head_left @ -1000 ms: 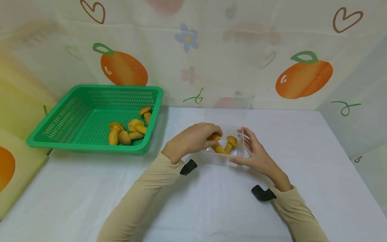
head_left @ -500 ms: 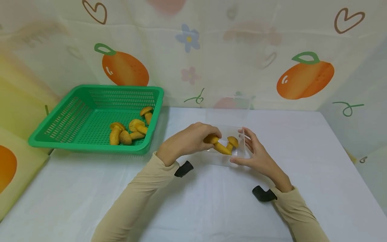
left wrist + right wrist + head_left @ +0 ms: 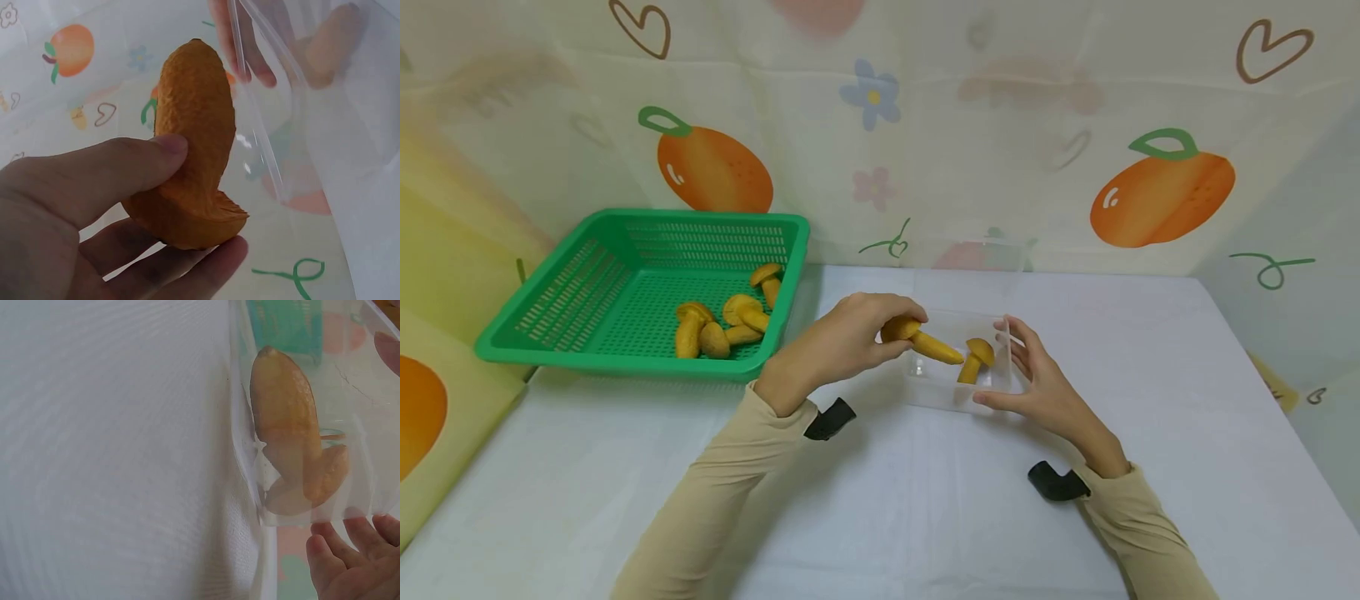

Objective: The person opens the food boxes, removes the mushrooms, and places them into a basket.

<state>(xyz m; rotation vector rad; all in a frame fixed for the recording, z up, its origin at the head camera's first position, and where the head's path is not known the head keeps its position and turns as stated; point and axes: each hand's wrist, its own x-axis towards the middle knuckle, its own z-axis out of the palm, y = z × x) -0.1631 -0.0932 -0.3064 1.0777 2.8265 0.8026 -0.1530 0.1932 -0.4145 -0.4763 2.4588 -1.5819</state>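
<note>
My left hand [image 3: 842, 342] holds a yellow-brown mushroom [image 3: 937, 348] by its cap, the stem pointing right over the clear plastic box [image 3: 942, 396]. In the left wrist view, the thumb presses the side of this mushroom [image 3: 197, 112] and the other fingers lie under its cap. My right hand [image 3: 1047, 390] grips the right end of the box, thumb at the front and fingers towards the back. Inside the box, a second mushroom [image 3: 976, 361] leans with its cap up. Through the box wall, the right wrist view shows this mushroom [image 3: 286, 419] too.
A green slotted basket [image 3: 617, 363] stands on the left with several mushrooms [image 3: 688, 335] in its right part. The box's transparent lid [image 3: 967, 279] appears raised behind it. A white cloth [image 3: 910, 517] covers the table, and a printed curtain [image 3: 985, 150] hangs at the back.
My left hand has moved left and slightly up, drawing the held mushroom away from the one in the box. My right hand keeps its hold on the box.
</note>
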